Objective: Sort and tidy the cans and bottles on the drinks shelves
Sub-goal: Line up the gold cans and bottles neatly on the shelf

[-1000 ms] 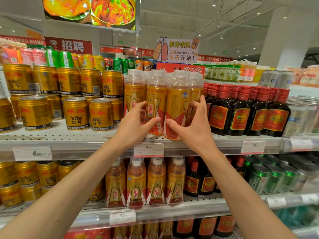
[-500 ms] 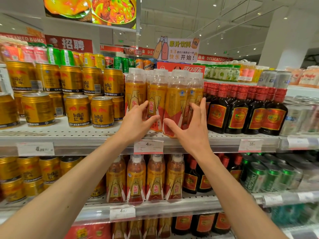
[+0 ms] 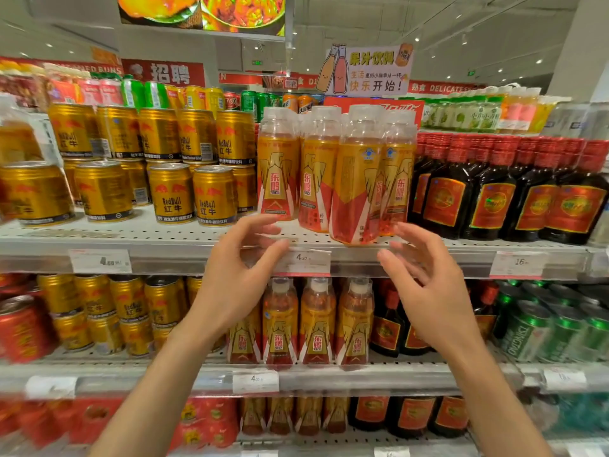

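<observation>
Cans (image 3: 171, 192) of gold stand stacked at the left end of the upper shelf (image 3: 131, 240), stiff and light enough to take round the wall; I count about four in the front row (blur hides more). Left hand (image 3: 230, 285) hovers below the shelf's front edge, fingers loosely spread, holding nothing. Four orange bottles (image 3: 318, 183) stand at mid-shelf, the third tilted at the edge; smooth, likely slippery plastic, best held at the waist. Right hand (image 3: 435, 291) is likewise spread and empty.
</observation>
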The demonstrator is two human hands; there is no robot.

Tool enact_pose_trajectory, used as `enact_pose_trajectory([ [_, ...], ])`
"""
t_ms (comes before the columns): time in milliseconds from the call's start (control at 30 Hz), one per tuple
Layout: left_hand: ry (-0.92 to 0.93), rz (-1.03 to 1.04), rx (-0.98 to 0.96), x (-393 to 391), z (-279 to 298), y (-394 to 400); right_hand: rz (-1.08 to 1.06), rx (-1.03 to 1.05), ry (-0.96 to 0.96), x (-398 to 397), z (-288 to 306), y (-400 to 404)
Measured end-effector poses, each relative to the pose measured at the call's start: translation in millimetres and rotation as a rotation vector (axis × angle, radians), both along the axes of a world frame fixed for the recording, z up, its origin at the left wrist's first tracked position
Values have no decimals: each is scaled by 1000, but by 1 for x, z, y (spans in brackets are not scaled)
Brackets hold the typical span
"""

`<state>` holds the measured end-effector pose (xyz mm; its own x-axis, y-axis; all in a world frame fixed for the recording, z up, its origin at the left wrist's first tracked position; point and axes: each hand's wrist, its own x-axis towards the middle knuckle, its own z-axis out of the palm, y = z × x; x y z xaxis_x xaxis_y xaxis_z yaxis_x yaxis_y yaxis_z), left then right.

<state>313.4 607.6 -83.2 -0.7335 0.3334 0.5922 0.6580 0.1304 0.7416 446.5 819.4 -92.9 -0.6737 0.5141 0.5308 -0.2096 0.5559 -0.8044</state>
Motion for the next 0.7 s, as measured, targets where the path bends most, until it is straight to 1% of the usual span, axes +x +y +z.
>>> enact_pose_trajectory([
  [67, -75, 0, 1, 13, -22, -11, 51, -64, 9, 12, -21, -5],
  [100, -126, 0, -1, 19, -35, -17, 78, -98, -21, 15, -33, -8],
  [233, -335, 65, 27, 36, -89, -34, 161, -215, -253, 14, -85, -15],
  [333, -441, 106, 24, 45, -119, -44, 184, -258, -336, 7, -112, -22],
  [467, -506, 111, -12, 41, -144, -58, 162, -257, -393, -2, -130, -42],
  [600, -543, 55, -49, 19, -155, -77, 85, -260, -405, -17, -138, -70],
  [700, -555, -4, -52, -4, -157, -109, 28, -271, -416, -34, -144, -108],
])
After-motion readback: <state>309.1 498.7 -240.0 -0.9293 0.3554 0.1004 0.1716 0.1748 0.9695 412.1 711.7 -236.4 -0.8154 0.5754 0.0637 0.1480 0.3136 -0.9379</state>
